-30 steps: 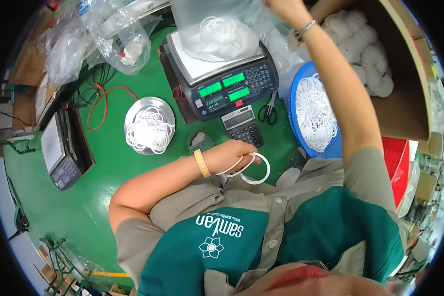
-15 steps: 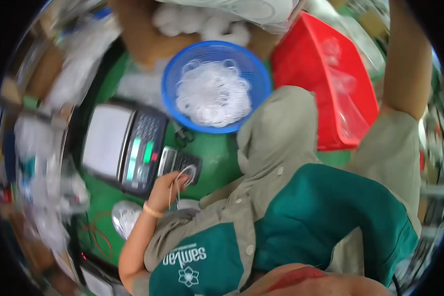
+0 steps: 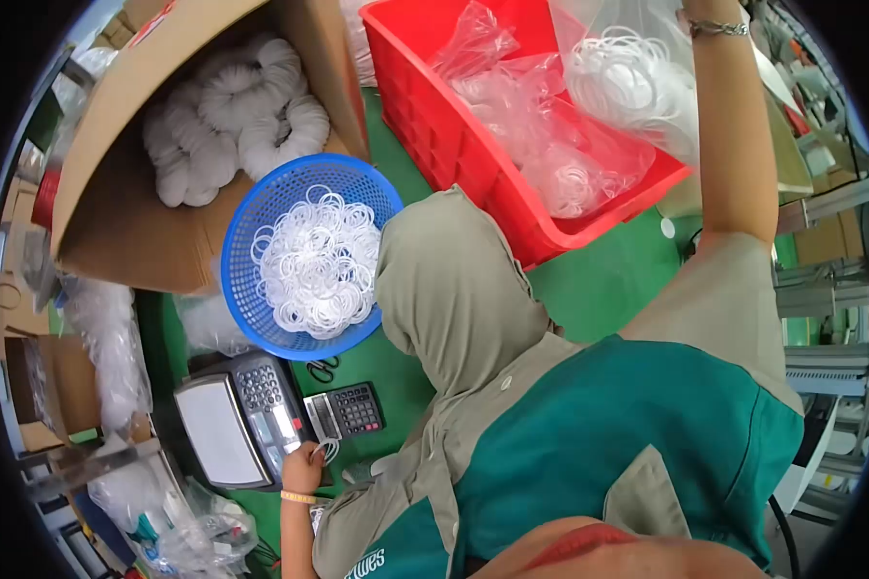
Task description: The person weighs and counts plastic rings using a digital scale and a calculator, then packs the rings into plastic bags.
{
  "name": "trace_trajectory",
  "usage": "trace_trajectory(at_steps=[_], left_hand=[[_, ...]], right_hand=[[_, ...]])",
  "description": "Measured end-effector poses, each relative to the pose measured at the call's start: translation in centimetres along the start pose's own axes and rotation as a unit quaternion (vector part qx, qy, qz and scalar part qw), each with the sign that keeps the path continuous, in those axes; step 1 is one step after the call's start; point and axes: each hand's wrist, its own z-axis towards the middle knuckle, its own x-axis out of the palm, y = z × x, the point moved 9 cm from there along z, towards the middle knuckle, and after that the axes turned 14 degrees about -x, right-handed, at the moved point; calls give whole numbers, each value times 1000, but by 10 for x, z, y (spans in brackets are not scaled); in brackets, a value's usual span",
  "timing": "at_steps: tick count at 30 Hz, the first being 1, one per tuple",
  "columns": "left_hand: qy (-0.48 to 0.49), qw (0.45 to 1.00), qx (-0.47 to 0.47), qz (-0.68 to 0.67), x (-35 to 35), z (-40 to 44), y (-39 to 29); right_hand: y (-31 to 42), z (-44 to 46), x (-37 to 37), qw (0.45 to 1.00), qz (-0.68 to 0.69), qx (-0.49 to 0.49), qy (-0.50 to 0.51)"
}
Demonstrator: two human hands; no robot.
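My left hand [image 3: 303, 467], with a yellow band at the wrist, is closed on a few thin white rings [image 3: 329, 451]. It is at the near edge of a weighing scale [image 3: 285, 417], beside a calculator [image 3: 359, 409]. My right arm [image 3: 734, 125] reaches up at the right. Only a sliver of my right hand [image 3: 710, 9] shows above a chain bracelet; its fingers are out of frame. Close to it is a clear bag of white rings [image 3: 632, 72]; whether the hand touches the bag cannot be made out. A blue basket [image 3: 243, 299] holds many loose white rings.
A cardboard box [image 3: 97, 227] with bundles of white rings [image 3: 251, 101] lies behind the basket. A red bin [image 3: 454, 145] contains more bagged rings. Scissors [image 3: 322, 369] lie on the green surface [image 3: 599, 289]. Plastic bags [image 3: 111, 352] crowd the left edge.
The view has turned, so the basket and red bin appear further left and the box and bagged rings come into view. My left hand still holds the rings, lower in the picture.
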Motion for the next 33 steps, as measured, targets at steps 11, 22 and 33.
trace_trajectory(at_steps=[11, 22, 33], left_hand=[[-15, 996, -79, 36, -4, 10, 71], [-16, 987, -157, 32, -29, 11, 78], [-36, 984, -148, 88, -32, 18, 100]], right_hand=[[-17, -81, -15, 955, 113, 127, -242], [-57, -228, 61, 882, -36, 377, 281], [-88, -265, 32, 659, -404, 320, 548]])
